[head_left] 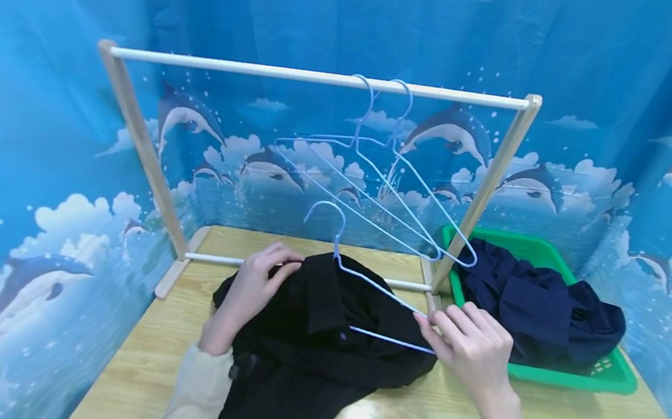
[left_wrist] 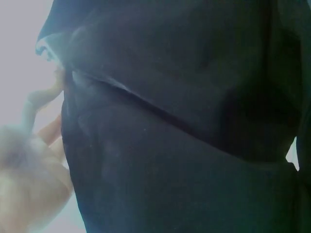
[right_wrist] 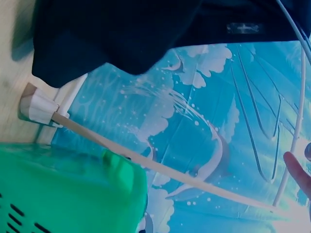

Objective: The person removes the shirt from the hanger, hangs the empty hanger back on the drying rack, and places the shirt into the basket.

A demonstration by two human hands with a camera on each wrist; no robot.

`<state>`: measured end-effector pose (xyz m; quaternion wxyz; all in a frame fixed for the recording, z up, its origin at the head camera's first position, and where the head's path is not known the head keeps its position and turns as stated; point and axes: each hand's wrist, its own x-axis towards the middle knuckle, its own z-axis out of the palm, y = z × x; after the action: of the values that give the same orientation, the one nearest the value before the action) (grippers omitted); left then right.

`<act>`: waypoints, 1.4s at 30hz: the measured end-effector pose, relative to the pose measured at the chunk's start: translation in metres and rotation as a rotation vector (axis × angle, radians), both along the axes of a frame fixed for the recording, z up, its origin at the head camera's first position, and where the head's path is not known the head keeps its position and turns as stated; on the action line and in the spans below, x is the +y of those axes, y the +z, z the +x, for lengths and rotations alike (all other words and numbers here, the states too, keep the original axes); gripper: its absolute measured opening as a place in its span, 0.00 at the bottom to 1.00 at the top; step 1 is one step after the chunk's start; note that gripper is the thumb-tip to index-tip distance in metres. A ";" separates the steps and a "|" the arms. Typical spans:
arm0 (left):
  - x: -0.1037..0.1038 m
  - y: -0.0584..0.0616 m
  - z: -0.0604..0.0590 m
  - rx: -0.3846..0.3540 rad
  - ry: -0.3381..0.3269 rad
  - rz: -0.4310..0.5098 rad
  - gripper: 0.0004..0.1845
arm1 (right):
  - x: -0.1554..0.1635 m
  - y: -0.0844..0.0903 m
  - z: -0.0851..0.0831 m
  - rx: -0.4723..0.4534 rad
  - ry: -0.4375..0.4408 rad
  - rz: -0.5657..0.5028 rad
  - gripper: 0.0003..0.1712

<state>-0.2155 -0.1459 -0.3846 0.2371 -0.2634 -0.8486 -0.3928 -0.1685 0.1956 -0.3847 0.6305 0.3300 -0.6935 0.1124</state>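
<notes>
A black collared shirt (head_left: 293, 364) lies bunched on the table in the head view, its dark cloth filling most of the left wrist view. My left hand (head_left: 252, 290) pinches its edge left of the collar. With thumb and fingers, my right hand (head_left: 472, 353) grips the right corner of a light blue wire hanger (head_left: 374, 284). The hanger's hook rises above the collar, and its left part is hidden inside the shirt. Part of its lower bar shows across the shirt's front. Only a finger of the right hand appears in the right wrist view.
Behind the shirt stands a rack with a white rail (head_left: 252, 69) and wooden legs. Two blue wire hangers (head_left: 373, 155) hang from its right half. A green basket (head_left: 596, 383) at the right holds dark navy clothing (head_left: 536, 308). A dolphin-print curtain (head_left: 308, 20) encloses the table.
</notes>
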 end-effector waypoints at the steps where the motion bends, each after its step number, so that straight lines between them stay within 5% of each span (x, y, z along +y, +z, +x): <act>1: -0.001 0.000 -0.001 0.001 -0.002 -0.002 0.06 | 0.001 0.002 0.001 0.000 -0.005 -0.010 0.25; 8: -0.015 -0.005 -0.007 0.045 0.040 -0.010 0.06 | 0.014 0.016 0.009 -0.049 -0.013 -0.127 0.28; 17: -0.049 -0.003 -0.010 0.048 0.303 0.057 0.06 | 0.040 0.036 0.022 -0.148 -0.013 -0.299 0.34; 21: -0.058 -0.003 -0.011 0.038 0.359 0.081 0.06 | 0.047 0.038 0.024 -0.192 0.022 -0.355 0.34; 25: -0.055 -0.001 -0.010 0.036 0.365 0.064 0.06 | 0.046 0.035 0.019 -0.196 0.074 -0.373 0.33; 32: -0.041 0.001 -0.009 0.035 0.308 0.041 0.07 | 0.025 0.032 0.005 -0.173 0.035 -0.349 0.31; 42: -0.033 -0.006 -0.009 0.030 0.255 0.048 0.07 | -0.021 0.059 -0.014 -0.204 0.010 -0.346 0.26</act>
<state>-0.2244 -0.1792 -0.3908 0.3040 -0.1537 -0.8619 -0.3755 -0.1823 0.1748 -0.3260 0.6035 0.2071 -0.7226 0.2660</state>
